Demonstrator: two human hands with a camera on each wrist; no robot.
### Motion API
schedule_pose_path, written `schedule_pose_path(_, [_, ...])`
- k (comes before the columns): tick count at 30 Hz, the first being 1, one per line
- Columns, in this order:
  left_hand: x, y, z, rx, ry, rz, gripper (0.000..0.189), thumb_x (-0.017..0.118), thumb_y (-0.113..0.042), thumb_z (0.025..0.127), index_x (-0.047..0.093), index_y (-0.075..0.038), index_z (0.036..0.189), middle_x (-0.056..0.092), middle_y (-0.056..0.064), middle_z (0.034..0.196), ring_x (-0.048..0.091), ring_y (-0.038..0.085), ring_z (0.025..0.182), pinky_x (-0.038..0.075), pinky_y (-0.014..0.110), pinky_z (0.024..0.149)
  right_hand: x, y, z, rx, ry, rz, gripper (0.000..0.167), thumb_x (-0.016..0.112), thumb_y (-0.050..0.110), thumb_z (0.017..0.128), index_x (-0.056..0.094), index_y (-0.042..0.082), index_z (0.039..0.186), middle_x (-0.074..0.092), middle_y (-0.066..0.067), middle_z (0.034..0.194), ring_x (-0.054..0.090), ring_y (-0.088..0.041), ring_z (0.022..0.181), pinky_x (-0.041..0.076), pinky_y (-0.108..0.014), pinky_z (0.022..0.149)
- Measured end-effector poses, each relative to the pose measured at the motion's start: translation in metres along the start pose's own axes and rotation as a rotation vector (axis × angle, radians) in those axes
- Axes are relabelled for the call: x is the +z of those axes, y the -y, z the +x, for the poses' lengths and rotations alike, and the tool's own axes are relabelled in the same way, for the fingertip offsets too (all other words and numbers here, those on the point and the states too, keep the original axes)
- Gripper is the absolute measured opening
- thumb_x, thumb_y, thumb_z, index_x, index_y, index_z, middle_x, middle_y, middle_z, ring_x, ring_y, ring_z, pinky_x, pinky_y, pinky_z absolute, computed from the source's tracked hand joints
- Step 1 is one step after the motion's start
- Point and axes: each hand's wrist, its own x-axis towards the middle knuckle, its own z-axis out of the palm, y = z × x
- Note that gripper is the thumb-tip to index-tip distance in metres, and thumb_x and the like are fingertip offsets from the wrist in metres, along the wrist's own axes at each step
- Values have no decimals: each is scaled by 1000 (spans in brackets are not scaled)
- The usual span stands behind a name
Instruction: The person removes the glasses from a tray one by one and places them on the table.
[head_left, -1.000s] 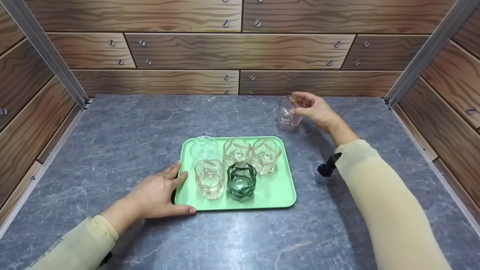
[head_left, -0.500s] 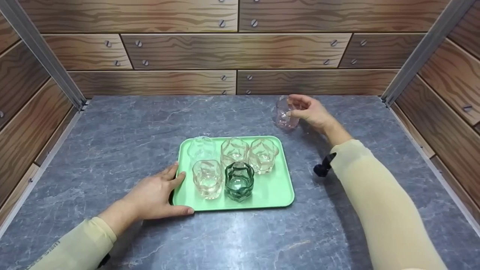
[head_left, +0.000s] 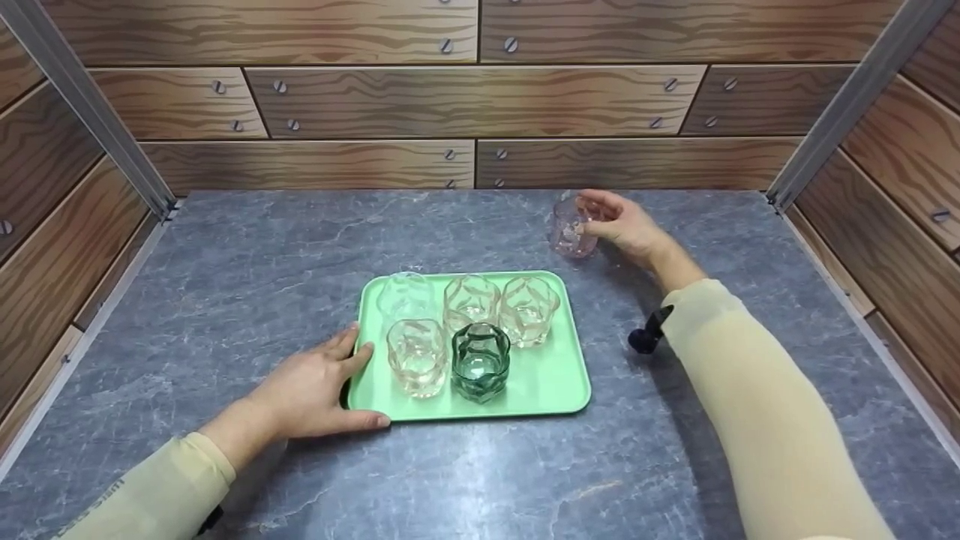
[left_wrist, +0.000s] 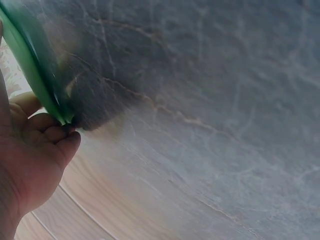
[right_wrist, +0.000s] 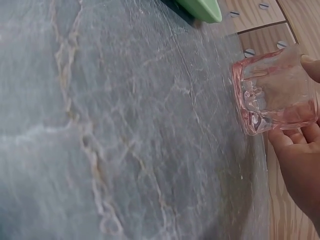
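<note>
A light green tray (head_left: 551, 386) lies on the table with several faceted glasses on it. My left hand (head_left: 307, 386) grips its left front corner, thumb along the front edge and fingers at the left rim. In the left wrist view those curled fingers (left_wrist: 47, 127) meet the tray's edge (left_wrist: 32, 65). Beyond the tray's back right corner, my right hand (head_left: 626, 229) holds a pinkish clear glass (head_left: 571, 232) upright between thumb and fingers. In the right wrist view this pink glass (right_wrist: 275, 92) has its base right at the tabletop.
On the tray, a dark green glass (head_left: 480, 367) and a clear glass (head_left: 418, 360) stand in front. Behind them are a bluish clear glass (head_left: 407, 300) and two pale pink glasses, one at the right (head_left: 529, 311). Wood-patterned walls (head_left: 480, 101) surround the marbled table (head_left: 300, 232).
My right hand and the pink glass have come slightly lower and nearer in the head view, then stayed almost still. The left hand keeps its place on the tray.
</note>
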Motion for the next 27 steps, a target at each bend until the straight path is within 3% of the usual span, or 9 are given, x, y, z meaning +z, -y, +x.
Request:
schedule_pose_path(7, [0,-1,0,-10,3,-3,116,60,-88,85,48,3,156,31,38,162,43,56,144,45,65,110,-1,-1,1,19,30,37,75,63,-12,95,32,-5,163,36,-23,168,29,-31,158,34,-29,122])
schedule_pose_path(14, [-1,-1,1,6,-3,3,114,62,-85,85,50,5,155,33,39,161,42,54,145,47,65,109,-7,12,-9,114,16,62,90,72,-1,95,26,15,170,18,-15,176,15,-30,162,24,-43,128])
schedule_pose_path(20, [0,-1,1,10,-11,13,115,61,-86,85,49,5,155,33,40,160,45,56,142,47,64,108,-12,32,-20,11,-34,21,85,72,-1,96,29,9,169,25,-18,174,23,-35,160,29,-41,126])
schedule_pose_path(27, [0,-1,-1,8,-6,16,116,59,-88,85,49,4,155,33,40,160,45,57,141,48,65,107,-2,55,-43,-118,-79,51,72,69,-4,99,36,-2,163,39,-21,167,36,-36,154,44,-33,116])
